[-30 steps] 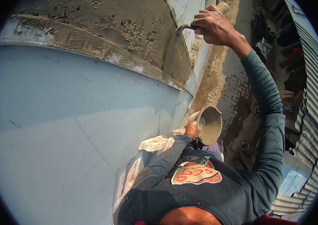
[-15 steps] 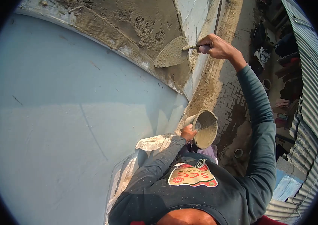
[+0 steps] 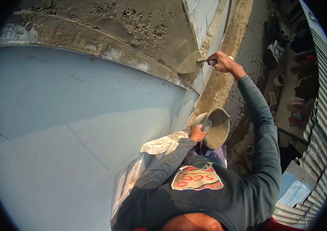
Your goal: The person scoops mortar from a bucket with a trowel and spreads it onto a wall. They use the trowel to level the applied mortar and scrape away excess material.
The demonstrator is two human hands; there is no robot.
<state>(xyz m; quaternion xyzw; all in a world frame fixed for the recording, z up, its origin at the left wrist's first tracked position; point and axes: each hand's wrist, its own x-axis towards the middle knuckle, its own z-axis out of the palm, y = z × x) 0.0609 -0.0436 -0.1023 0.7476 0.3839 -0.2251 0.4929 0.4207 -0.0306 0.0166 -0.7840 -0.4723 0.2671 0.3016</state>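
My right hand (image 3: 224, 62) is closed round the handle of a trowel (image 3: 190, 64), whose cement-coated blade lies against the grey wet mortar (image 3: 148, 29) near its right corner. Rough pitted patches show in the mortar left of the blade. Lower down, my left hand (image 3: 197, 133) grips the rim of a bucket (image 3: 217, 128), which is tilted with its mouth facing up and right. Grey mortar coats the inside of the bucket.
A pale blue wall surface (image 3: 75, 115) fills the left side, below the mortar's edge. A paved path (image 3: 250, 42) runs far below on the right. Corrugated roofing (image 3: 323, 131) borders the right edge, and a small pail (image 3: 279, 80) stands on the ground.
The view has shifted, so wall and bucket appear a little lower and to the right. The trowel is closer to the mortar's right corner, with less of its blade showing.
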